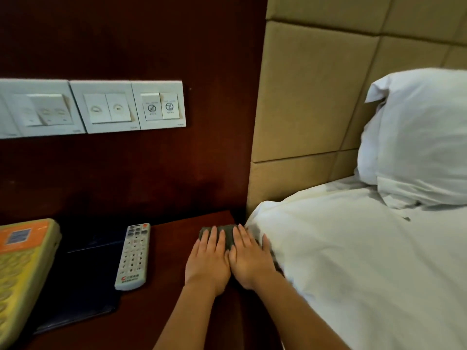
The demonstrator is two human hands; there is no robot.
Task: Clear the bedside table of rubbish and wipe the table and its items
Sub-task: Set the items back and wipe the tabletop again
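With both palms laid flat on the grey cloth (228, 234), this looks like the wiping step. The left hand (208, 262) and right hand (250, 261) sit side by side, fingers (214, 237) straight and nearly together, pressing down and clamped on nothing. The cloth lies under the fingers, its far edge peeking out just beyond the fingertips at the back right corner of the table (174, 294). The white bedding (353, 261) touches the outer side of the right hand.

How to do it well? I'd say even pressure through the flats of the fingers, so the cloth stays spread and doesn't bunch. Then overlapping strokes, drawn from the far edge beyond the fingertips back toward the wrists. The strip to the right of the fingers looks tight against the bedding, so watch that the cloth doesn't catch the sheet and drag it onto the wood.

Well off to the left of the fingers lies the remote (132, 256), resting partly on a dark folder (88, 279). Further left again is a yellow-and-orange box (20, 269). Those probably want lifting and wiping one at a time, since the table beneath them can't be reached otherwise.
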